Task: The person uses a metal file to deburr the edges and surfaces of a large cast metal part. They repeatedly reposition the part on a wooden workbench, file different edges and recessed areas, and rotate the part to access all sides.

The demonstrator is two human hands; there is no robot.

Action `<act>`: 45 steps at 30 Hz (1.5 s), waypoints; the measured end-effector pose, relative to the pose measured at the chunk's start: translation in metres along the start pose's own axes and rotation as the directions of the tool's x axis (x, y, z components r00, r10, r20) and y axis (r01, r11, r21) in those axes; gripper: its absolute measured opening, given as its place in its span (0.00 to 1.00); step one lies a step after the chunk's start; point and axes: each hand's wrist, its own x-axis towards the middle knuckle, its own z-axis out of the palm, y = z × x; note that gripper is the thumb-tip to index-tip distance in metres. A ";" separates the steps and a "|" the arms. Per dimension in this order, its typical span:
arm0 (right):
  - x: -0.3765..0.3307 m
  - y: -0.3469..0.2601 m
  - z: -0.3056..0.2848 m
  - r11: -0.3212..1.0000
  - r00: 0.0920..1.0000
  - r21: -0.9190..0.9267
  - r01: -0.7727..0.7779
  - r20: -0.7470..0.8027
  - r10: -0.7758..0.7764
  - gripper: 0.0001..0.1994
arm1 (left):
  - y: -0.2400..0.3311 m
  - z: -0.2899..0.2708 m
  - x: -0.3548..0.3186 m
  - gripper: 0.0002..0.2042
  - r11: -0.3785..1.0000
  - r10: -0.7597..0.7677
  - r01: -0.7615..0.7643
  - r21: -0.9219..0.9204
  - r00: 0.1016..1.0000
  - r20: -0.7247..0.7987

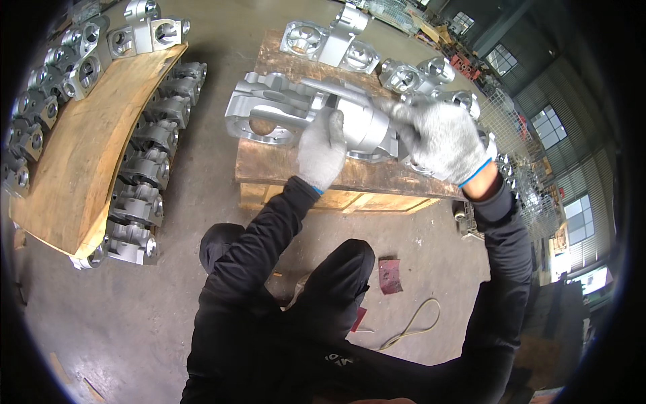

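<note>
A large silver-grey metal casting [276, 108] with round openings and a cylindrical middle lies on its side on the wooden-topped bench in front of me. My left hand [323, 149], in a pale knitted glove, grips its near side, thumb up against the cylinder. Over the casting's right end is my right hand [444, 138], gloved alike, its fingers curled in. What those fingers hold, if anything, is hidden. A long grey bar-like shape [336, 91] runs along the casting's top toward the right fingers; I cannot tell whether it is a separate piece.
Similar castings [330, 40] stand along the bench's [363, 174] far and right sides. On the left, a bowed wooden board [101, 145] carries more, with several below it. A red sheet [389, 276] and a looped cord [420, 320] lie on the floor near my knee.
</note>
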 end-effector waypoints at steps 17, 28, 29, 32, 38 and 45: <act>0.051 0.008 -0.047 0.971 0.925 0.122 -0.207 0.349 0.153 0.19 | 0.004 -0.006 0.003 0.19 1.000 0.017 -0.017 0.001 1.000 0.020; 0.069 0.030 0.015 0.997 1.000 -0.077 -0.015 0.013 0.016 0.15 | -0.015 0.009 0.084 0.21 0.976 -0.174 0.144 0.163 0.965 0.195; 0.073 0.031 0.018 0.996 0.999 -0.085 -0.025 0.029 0.028 0.14 | -0.017 0.011 0.091 0.21 0.985 -0.147 0.128 0.119 0.974 0.170; 0.082 0.037 0.027 0.981 0.976 -0.103 0.162 -0.127 -0.175 0.12 | -0.022 0.014 0.101 0.20 0.998 -0.039 0.032 0.062 0.994 0.100; 0.094 0.044 0.033 0.991 0.997 -0.105 0.079 0.000 -0.079 0.13 | -0.021 0.007 0.105 0.22 0.966 -0.224 0.251 -0.062 0.932 0.285; 0.096 0.043 -0.002 0.994 0.972 -0.081 -0.073 0.219 0.089 0.19 | -0.057 -0.117 0.083 0.46 0.975 0.210 -0.203 0.092 0.974 -0.084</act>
